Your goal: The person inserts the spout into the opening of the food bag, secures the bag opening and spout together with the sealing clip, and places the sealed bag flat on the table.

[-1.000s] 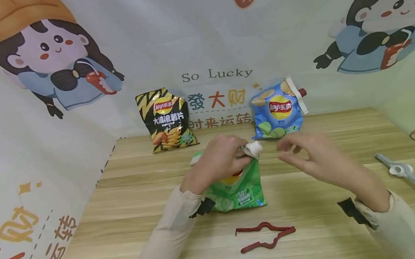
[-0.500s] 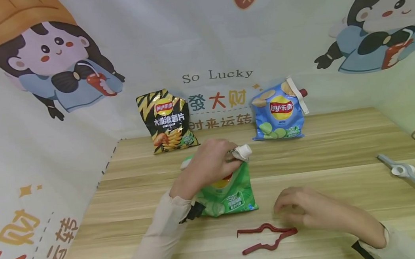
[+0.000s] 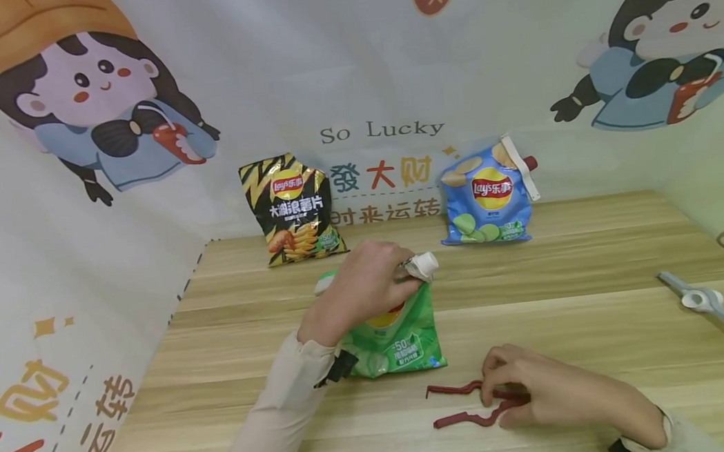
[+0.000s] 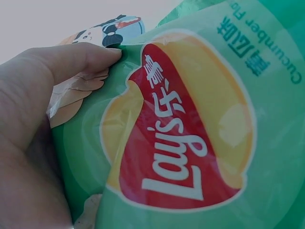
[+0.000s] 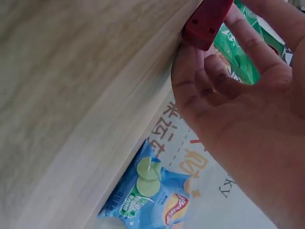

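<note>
Behind the cucumber Lay's bag (image 3: pixel 401 351), in the head view, the blue Lay's bag (image 3: pixel 488 208) is already clipped; in front, a red bag clip (image 3: pixel 455 419) is spread. In the left wrist view, the unclipped cucumber bag is gripped by the left hand (image 4: pixel 28 109); in the right, the clip by the right hand (image 5: pixel 248 102).

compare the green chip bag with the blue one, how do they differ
The green bag is gripped near its top by the left hand; no hand touches the blue bag. The green bag sits nearer the person, while the blue bag stands farther back on the table. The blue bag has a white clip across its upper corner; the green bag's top is partly hidden. Both carry a Lay's logo.
</note>
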### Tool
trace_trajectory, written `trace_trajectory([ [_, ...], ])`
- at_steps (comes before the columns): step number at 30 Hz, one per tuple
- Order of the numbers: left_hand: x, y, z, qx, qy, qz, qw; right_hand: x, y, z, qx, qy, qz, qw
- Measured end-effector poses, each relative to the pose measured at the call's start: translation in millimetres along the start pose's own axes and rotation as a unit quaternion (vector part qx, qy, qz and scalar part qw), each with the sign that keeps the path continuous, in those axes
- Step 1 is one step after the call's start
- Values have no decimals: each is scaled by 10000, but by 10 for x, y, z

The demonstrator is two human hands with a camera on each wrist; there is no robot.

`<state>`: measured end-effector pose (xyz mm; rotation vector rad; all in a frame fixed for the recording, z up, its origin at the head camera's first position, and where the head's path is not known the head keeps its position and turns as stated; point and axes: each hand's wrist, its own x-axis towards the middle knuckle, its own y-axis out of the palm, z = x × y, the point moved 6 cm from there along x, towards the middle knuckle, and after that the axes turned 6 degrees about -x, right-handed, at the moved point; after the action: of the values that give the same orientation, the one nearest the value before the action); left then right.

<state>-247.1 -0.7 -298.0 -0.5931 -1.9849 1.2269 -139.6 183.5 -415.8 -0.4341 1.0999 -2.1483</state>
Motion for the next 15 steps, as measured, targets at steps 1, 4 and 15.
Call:
trace_trajectory([
  [1,-3,-1,3,31,-4,6,10000,-2,-7,-6,-3,1,-32,10000],
  [4,-5,-1,6,126,-19,57,9999,-5,-42,-33,71,-78,-197,9997],
  [15,4,-2,14,97,-62,103,9999,-31,-191,-88,-13,-151,-665,9977],
])
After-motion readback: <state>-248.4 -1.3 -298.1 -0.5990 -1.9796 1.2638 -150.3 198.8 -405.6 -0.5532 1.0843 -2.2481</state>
